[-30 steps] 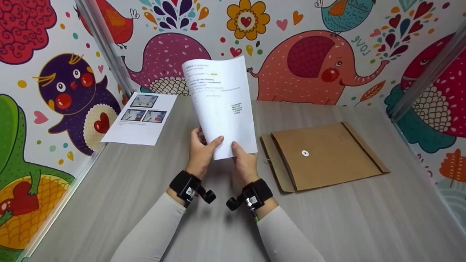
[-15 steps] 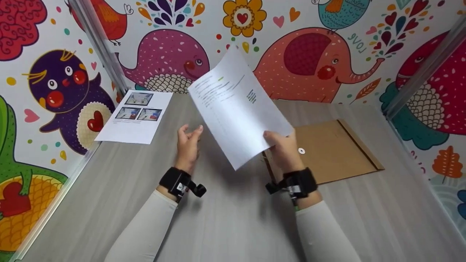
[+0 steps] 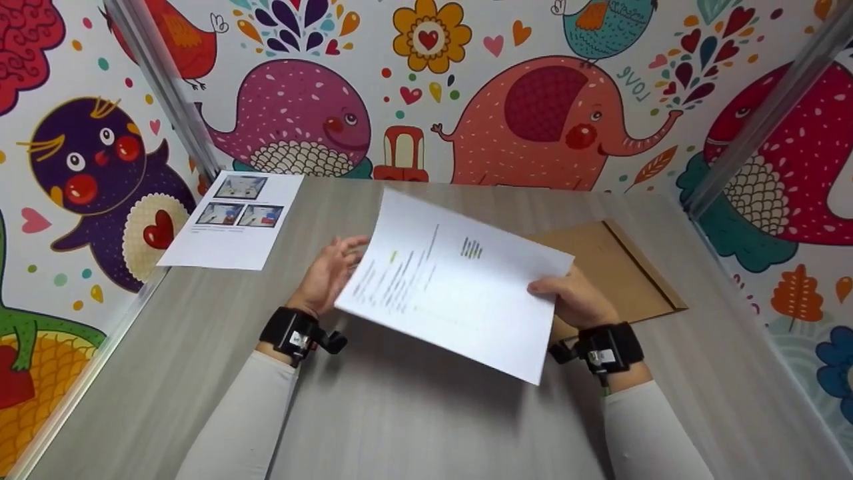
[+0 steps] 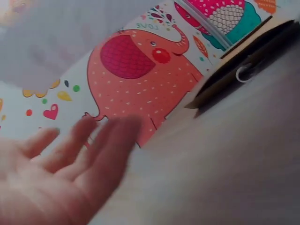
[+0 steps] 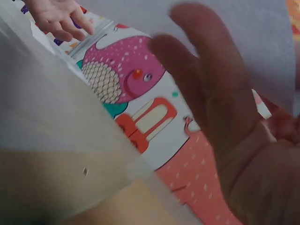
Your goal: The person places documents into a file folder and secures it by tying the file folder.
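A printed sheet of paper (image 3: 460,300) is held sideways above the table, its text running toward the left end. My right hand (image 3: 580,297) pinches its right end, thumb on top; in the right wrist view the fingers of that hand (image 5: 225,103) lie against the underside. My left hand (image 3: 328,273) is beside the paper's left edge with its fingers extended, partly behind that edge. The left wrist view shows the same left hand (image 4: 70,178) palm up, holding nothing, with the pale paper (image 4: 65,42) blurred above it.
A brown paper envelope (image 3: 620,267) lies on the table at the right, partly covered by the sheet and right hand. Another sheet (image 3: 230,220) with printed photos lies at the back left. Cartoon-patterned walls (image 3: 413,100) border the grey table (image 3: 400,427).
My left hand has let go of the paper and moved left. My right hand has carried the paper rightward and lower, turning it from upright to sideways.
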A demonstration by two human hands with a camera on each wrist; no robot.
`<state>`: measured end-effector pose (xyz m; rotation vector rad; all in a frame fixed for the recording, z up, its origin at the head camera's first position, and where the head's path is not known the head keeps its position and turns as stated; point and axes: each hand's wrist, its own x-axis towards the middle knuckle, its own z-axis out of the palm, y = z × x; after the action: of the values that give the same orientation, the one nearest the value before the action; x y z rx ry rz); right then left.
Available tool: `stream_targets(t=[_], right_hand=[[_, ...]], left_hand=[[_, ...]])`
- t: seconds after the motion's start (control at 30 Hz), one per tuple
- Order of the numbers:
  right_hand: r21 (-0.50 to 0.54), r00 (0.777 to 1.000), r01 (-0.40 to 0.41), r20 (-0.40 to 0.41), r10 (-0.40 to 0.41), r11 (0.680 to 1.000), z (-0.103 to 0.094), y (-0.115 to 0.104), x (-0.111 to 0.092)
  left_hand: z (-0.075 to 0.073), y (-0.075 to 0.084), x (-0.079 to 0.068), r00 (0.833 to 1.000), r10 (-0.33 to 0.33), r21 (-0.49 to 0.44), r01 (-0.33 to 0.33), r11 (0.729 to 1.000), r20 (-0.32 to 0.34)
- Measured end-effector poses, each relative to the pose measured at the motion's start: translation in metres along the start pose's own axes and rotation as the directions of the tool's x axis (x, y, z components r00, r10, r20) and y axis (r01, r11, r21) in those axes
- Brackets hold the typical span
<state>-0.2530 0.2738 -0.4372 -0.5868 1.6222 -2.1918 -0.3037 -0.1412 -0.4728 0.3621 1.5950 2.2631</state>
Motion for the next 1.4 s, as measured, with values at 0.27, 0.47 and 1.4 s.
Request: stream_targets(t=[0.27, 0.47, 1.4], right_hand=[[0.009, 0.994, -0.095, 0.048, 0.094, 0.995, -0.02, 0.019, 0.003], [0.019, 0.989, -0.148, 0.006, 0.148, 0.989, -0.027, 0.026, 0.005], [-0.758, 0.874, -0.466, -0.473, 0.107, 0.456, -0.017, 0.008, 0.009]], left_hand=[[0.012, -0.009, 0.003, 0.981, -0.092, 0.044, 0.086, 0.995, 0.173], [0.012, -0.013, 0.005, 0.992, -0.058, 0.147, 0.041, 0.988, 0.113], [-0.017, 0.026, -0.003, 0.95, -0.039, 0.157, 0.092, 0.983, -0.311]])
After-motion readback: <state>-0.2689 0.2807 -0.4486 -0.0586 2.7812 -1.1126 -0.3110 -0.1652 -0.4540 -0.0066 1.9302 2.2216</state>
